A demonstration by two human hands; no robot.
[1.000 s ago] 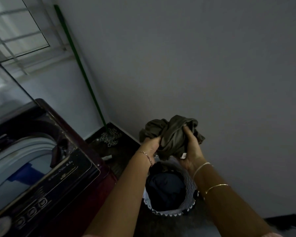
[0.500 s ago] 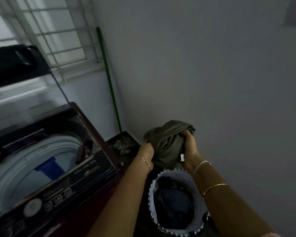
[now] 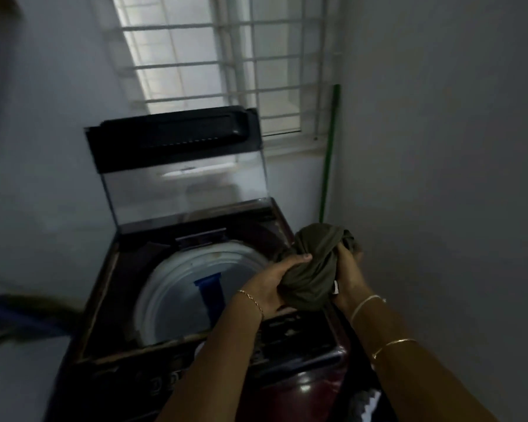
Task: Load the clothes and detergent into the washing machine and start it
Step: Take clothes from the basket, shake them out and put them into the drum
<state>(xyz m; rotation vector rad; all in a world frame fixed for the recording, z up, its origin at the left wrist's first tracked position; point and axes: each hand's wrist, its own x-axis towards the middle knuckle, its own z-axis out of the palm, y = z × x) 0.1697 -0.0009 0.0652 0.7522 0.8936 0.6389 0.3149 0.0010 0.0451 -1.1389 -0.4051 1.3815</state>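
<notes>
A bunched olive-green garment is held between both hands over the right front corner of the washing machine. My left hand grips its left side, my right hand its right side. The dark red top-loader stands with its glass lid raised. Its white drum opening shows a blue part inside. The control panel runs along the front edge, partly hidden by my left forearm. No detergent is visible.
A green broom handle leans in the corner right of the machine, under a barred window. A wall stands close on the right. The laundry basket's white patterned rim peeks out at the bottom. Blurred blue and olive cloth lies at left.
The view has swung left from the basket to the machine. Both hands have carried the olive garment up and left, from above the basket to the machine's right front corner.
</notes>
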